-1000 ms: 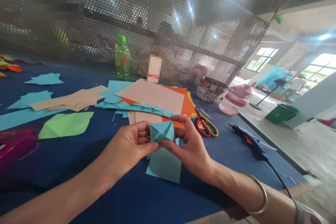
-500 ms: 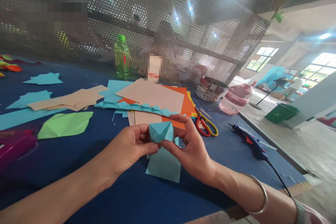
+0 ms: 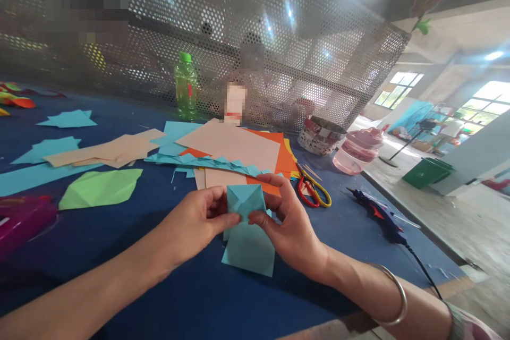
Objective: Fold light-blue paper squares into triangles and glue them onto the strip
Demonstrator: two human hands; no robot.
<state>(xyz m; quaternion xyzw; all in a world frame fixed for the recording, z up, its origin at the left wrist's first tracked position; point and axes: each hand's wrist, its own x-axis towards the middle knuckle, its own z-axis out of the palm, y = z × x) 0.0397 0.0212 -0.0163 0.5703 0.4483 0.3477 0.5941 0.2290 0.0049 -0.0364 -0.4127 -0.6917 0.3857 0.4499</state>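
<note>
Between my two hands is a small folded square of light blue paper (image 3: 246,197), with creases meeting near its centre. My left hand (image 3: 209,215) pinches its left side, thumb in front and fingers curled behind. My right hand (image 3: 289,220) grips the right side, its thumb on the lower front and its index finger raised over the top corner. Under them on the table lies a flat blue paper square (image 3: 251,252), partly covered by the hands. Just beyond, a row of folded blue paper pieces (image 3: 199,160) rests against a stack of pink and orange sheets (image 3: 235,141).
Right of the stack lie scissors (image 3: 313,188) and a glue gun (image 3: 380,215) with a cord. A tape-like round container (image 3: 321,135), a pink bottle (image 3: 358,151) and a green bottle (image 3: 186,87) stand behind. Leftward are a green paper leaf (image 3: 99,188) and a magenta object (image 3: 26,223).
The folded paper has been tipped and flattened, so its front now looks more square. My right thumb has shifted slightly right, away from my left thumb.
</note>
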